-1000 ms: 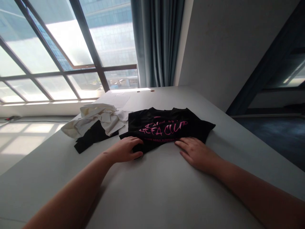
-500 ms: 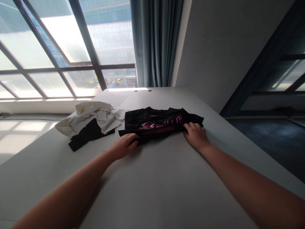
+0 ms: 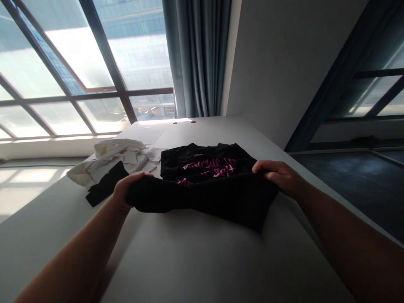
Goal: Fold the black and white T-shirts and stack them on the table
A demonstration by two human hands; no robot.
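Observation:
A black shirt [image 3: 202, 195] with pink lettering lies partly on the white table, its near part lifted and stretched between both hands. My left hand [image 3: 128, 187] is closed on the cloth's left edge, with some fingers hidden behind it. At the right edge, my right hand [image 3: 279, 174] grips the fabric between thumb and fingers. The lifted part hangs toward me and covers some of the lettering. The far part of the shirt rests flat.
White crumpled cloth [image 3: 118, 153] and a black cloth piece [image 3: 105, 185] lie left of the shirt on the white table [image 3: 195, 261]. Beyond the table are windows, a blue-grey curtain [image 3: 200, 59] and a wall.
The shirt's near part has been raised and pulled toward me, showing more pink lettering. My left hand has moved left and my right hand right, both still holding cloth. The view has shifted slightly.

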